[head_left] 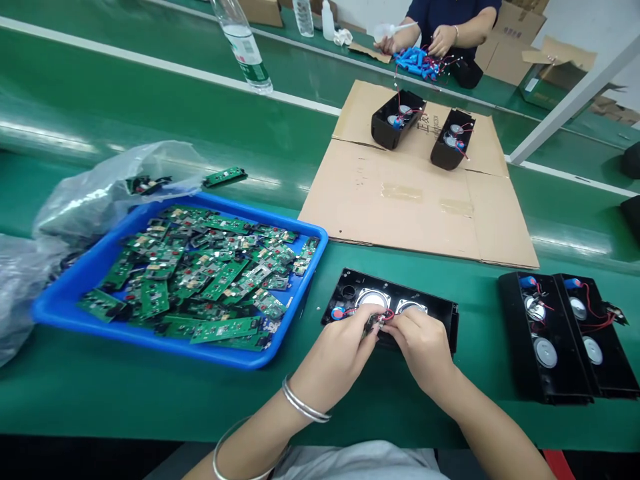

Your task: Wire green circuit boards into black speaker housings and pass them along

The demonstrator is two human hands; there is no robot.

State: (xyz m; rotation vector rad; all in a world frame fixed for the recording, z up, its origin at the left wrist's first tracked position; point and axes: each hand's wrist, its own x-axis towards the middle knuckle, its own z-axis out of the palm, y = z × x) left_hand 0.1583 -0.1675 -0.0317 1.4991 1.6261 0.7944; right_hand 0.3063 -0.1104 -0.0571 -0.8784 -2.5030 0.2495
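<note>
Just in front of me lies a black speaker housing (430, 308) with two round silver speakers and a blue part at its left end. Over its front edge, my left hand (345, 350) pinches a small circuit board (371, 324). The fingers of my right hand (419, 340) are closed at red wires (387, 315) beside that board; the exact piece between them is too small to make out. To the left, a blue tray (255, 360) holds several green circuit boards (220, 280).
Two black housings (550, 347) stand at the right. Two more (451, 143) rest on flat cardboard (400, 220) ahead. Plastic bags (115, 180) lie behind and left of the tray. Across the belt, a person (445, 33) handles blue cells (417, 61). A bottle (245, 53) stands back left.
</note>
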